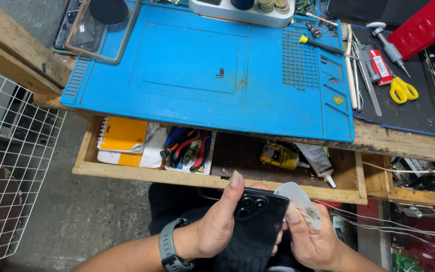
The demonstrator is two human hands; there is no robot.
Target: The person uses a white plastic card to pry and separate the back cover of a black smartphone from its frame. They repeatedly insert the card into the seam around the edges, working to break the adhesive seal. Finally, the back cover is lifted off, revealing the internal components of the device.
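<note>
My left hand [216, 221] grips a black smartphone [252, 229], back side up, with its three camera lenses showing near the top. A grey watch sits on that wrist. My right hand [310, 236] holds a thin translucent plastic pick [298, 197] against the phone's right edge. Both hands are low in the head view, in front of an open wooden drawer [217, 179].
A blue work mat [202, 70] covers the bench above. The drawer holds an orange notebook [123, 135], red-handled pliers [190, 148], a yellow packet [278, 155] and a glue tube [317, 161]. Yellow scissors [403, 90] and screwdrivers lie at right. A white wire rack [11, 166] stands at left.
</note>
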